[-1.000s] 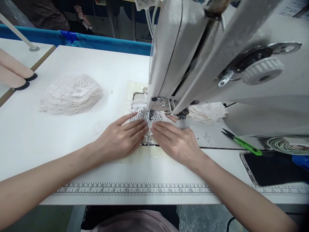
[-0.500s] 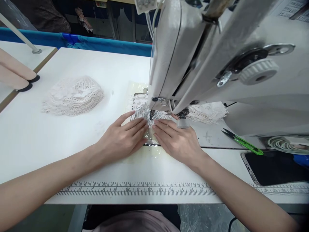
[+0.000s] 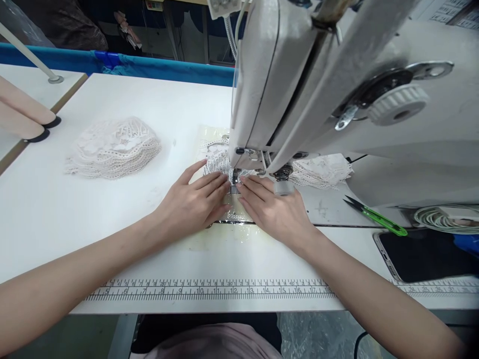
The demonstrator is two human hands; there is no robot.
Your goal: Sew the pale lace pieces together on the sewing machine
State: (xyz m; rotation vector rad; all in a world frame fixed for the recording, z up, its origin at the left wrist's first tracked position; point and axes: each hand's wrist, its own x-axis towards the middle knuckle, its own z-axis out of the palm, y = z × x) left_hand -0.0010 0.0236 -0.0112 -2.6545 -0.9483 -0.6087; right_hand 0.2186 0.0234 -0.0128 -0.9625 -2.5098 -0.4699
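Observation:
White lace (image 3: 217, 158) lies under the needle and presser foot (image 3: 235, 175) of a sewing machine (image 3: 258, 89). My left hand (image 3: 196, 199) rests flat on the lace's left side, fingers stretched toward the foot and thumb side down on the plate. On the other side, my right hand (image 3: 273, 207) lies flat with its fingertips close to the foot; part of it is hidden behind the machine's lower knob. Neither hand grips anything; both press on the lace from above. Much of the lace is covered by the machine head and my fingers.
A lace pile (image 3: 114, 148) sits at left, and another lace stack (image 3: 322, 170) lies behind the needle area at right. Green thread snips (image 3: 377, 217), a phone (image 3: 426, 254) and coiled cord (image 3: 445, 219) lie at right. A printed ruler (image 3: 232, 289) runs along the table's front edge.
The lace has moved away from me under the foot, baring more of the plate in front. Both hands have slid slightly forward with it.

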